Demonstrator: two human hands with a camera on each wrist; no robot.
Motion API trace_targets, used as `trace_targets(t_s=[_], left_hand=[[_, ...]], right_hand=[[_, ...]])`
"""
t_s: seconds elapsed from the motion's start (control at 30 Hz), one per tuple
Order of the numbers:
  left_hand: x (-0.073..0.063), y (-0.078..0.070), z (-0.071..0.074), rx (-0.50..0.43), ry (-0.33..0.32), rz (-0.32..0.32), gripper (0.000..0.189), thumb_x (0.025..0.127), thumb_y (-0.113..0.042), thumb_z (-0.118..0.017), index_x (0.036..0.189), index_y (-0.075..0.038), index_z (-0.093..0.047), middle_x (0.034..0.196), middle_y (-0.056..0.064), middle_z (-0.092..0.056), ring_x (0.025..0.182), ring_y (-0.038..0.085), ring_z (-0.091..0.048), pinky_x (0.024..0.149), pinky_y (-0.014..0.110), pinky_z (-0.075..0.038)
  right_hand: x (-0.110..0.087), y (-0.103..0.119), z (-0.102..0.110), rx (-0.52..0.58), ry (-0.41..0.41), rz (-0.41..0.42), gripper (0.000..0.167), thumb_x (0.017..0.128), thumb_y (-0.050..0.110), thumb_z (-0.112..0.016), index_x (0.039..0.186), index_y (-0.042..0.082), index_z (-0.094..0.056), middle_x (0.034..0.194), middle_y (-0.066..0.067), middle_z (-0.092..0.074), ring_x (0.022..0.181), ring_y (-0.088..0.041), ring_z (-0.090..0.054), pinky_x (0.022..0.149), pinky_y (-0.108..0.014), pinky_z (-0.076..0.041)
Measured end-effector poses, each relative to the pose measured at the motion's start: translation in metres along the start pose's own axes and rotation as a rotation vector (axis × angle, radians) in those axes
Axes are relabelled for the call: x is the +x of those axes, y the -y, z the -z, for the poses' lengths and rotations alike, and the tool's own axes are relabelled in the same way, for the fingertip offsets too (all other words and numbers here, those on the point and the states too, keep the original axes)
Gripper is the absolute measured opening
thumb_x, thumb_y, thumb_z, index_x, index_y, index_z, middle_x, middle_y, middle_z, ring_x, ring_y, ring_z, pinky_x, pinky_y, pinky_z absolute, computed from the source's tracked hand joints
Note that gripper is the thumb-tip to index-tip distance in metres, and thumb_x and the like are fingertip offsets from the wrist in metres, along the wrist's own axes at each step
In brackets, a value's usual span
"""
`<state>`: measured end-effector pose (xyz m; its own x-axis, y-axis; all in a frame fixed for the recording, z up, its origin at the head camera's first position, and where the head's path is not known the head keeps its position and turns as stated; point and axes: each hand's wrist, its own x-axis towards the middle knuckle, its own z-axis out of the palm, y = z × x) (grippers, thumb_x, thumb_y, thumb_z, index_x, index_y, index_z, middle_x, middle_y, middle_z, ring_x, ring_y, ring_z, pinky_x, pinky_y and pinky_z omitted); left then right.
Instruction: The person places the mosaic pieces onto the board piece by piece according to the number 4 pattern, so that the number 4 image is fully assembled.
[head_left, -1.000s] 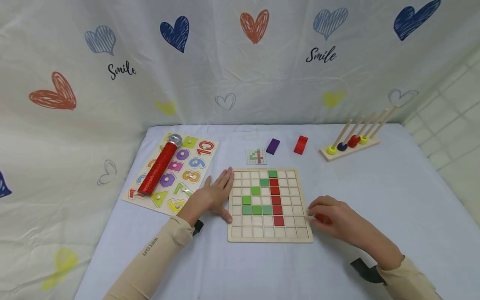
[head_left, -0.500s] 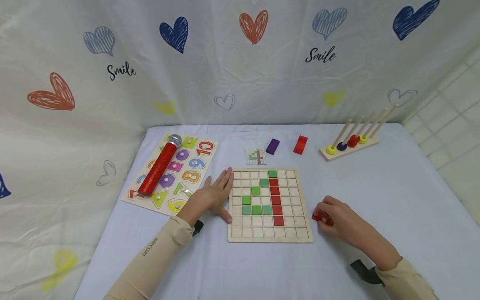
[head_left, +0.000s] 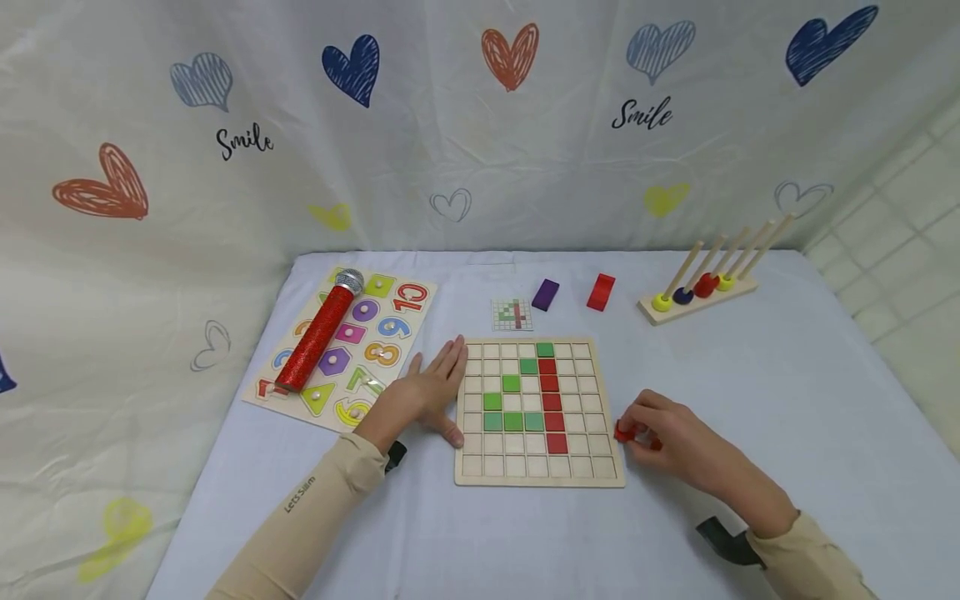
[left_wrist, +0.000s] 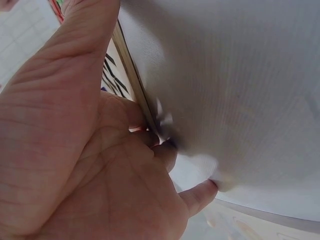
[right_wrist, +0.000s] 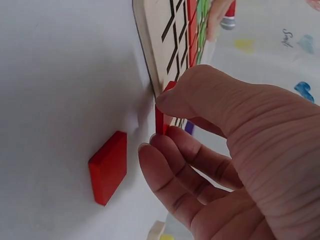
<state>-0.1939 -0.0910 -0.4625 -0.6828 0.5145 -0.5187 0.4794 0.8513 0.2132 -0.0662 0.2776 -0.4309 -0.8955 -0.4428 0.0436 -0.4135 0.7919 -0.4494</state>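
Beside the right edge of a wooden grid board (head_left: 480,467), my right hand (head_left: 670,429) pinches a red square tile (right_wrist: 161,120) between thumb and fingertips. A second red tile (right_wrist: 110,167) lies on the cloth under that hand, mostly hidden in the head view. My left hand (head_left: 427,396) rests along the board's left edge, fingers extended and thumb apart. In the board's cells sit a column of red tiles (head_left: 552,402) and several green tiles (head_left: 513,422) in a diagonal and a short row.
Behind the board lie a small pattern card (head_left: 512,315), a purple piece (head_left: 545,294) and red pieces (head_left: 601,292). A red microphone (head_left: 318,333) lies on a number puzzle (head_left: 405,304) at left. A peg stand (head_left: 697,302) with beads stands at back right.
My right hand first drew slightly away from the board, then came back left toward its edge with the red tile showing at its fingertips. The left hand has stayed put.
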Motion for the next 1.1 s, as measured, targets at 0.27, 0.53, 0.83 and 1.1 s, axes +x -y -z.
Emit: trace_targets(t_s=[0.27, 0.53, 0.83, 1.1], left_hand=[[-0.009, -0.005, 0.006, 0.001, -0.003, -0.002, 0.153, 0.073, -0.065, -0.090, 0.171, -0.004, 0.011, 0.180, 0.013, 0.022, 0.170, 0.029, 0.015, 0.135, 0.067, 0.000], [-0.014, -0.009, 0.010, 0.002, -0.009, -0.009, 0.151, 0.073, -0.062, -0.091, 0.171, -0.002, 0.007, 0.181, 0.015, 0.019, 0.170, 0.031, 0.012, 0.134, 0.069, -0.002], [-0.011, -0.007, 0.009, 0.002, 0.006, -0.005, 0.150, 0.075, -0.063, -0.090, 0.171, -0.003, 0.009, 0.180, 0.014, 0.020, 0.170, 0.030, 0.013, 0.134, 0.068, -0.001], [-0.002, 0.000, 0.001, -0.001, -0.010, -0.011, 0.154, 0.072, -0.066, -0.090, 0.171, -0.004, 0.010, 0.180, 0.014, 0.022, 0.170, 0.030, 0.015, 0.134, 0.069, 0.000]], right_hand=[[0.004, 0.015, -0.004, 0.048, 0.039, 0.045, 0.025, 0.084, 0.001, -0.087, 0.099, 0.017, -0.076, 0.102, 0.006, -0.064, 0.091, -0.010, -0.062, 0.073, -0.021, -0.062], [0.009, 0.029, -0.009, 0.043, 0.087, 0.080, 0.025, 0.086, 0.003, -0.086, 0.099, 0.021, -0.076, 0.105, 0.007, -0.064, 0.096, -0.010, -0.060, 0.078, -0.022, -0.062], [0.015, 0.044, -0.027, -0.001, 0.011, 0.296, 0.027, 0.081, 0.004, -0.091, 0.097, 0.021, -0.076, 0.104, 0.006, -0.062, 0.094, -0.008, -0.059, 0.076, -0.017, -0.059], [0.018, 0.054, -0.038, -0.018, 0.055, 0.296, 0.020, 0.085, 0.007, -0.090, 0.101, 0.017, -0.083, 0.104, 0.004, -0.064, 0.096, -0.009, -0.058, 0.078, -0.017, -0.059]])
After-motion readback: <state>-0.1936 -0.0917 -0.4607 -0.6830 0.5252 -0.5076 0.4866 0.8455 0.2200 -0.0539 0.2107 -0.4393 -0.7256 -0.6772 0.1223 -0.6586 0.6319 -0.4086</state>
